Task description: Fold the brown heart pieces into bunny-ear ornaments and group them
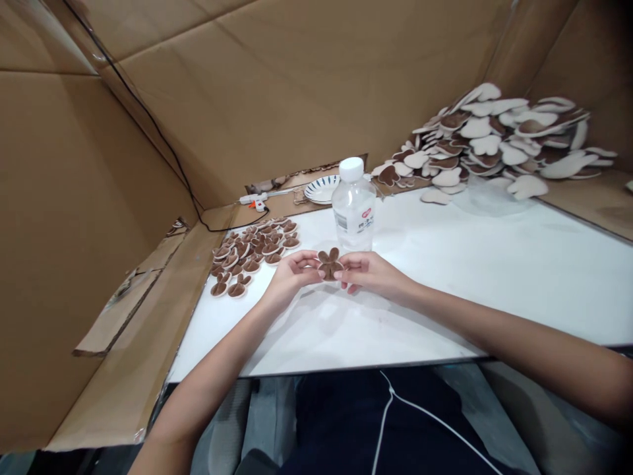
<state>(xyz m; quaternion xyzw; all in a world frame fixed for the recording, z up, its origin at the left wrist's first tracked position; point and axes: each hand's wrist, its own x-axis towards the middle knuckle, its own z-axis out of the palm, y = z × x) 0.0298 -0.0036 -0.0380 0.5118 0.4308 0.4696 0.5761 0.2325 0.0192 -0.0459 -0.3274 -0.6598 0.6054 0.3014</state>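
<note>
A small brown flower-shaped piece [330, 264] with rounded petals, held upright just above the white table.

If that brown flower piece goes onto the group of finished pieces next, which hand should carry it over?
Left, probably. The left hand already pinches the brown flower piece and sits nearer the small brown pieces at the table's left edge. The right hand would have to cross over.

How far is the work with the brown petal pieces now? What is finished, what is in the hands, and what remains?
Done, it seems: a group of small brown pieces lies on the white table at the left. In hand: the left hand and right hand together hold one brown flower-shaped piece in front of the water bottle. Left: a big pile of heart-shaped pieces at the far right.
</note>
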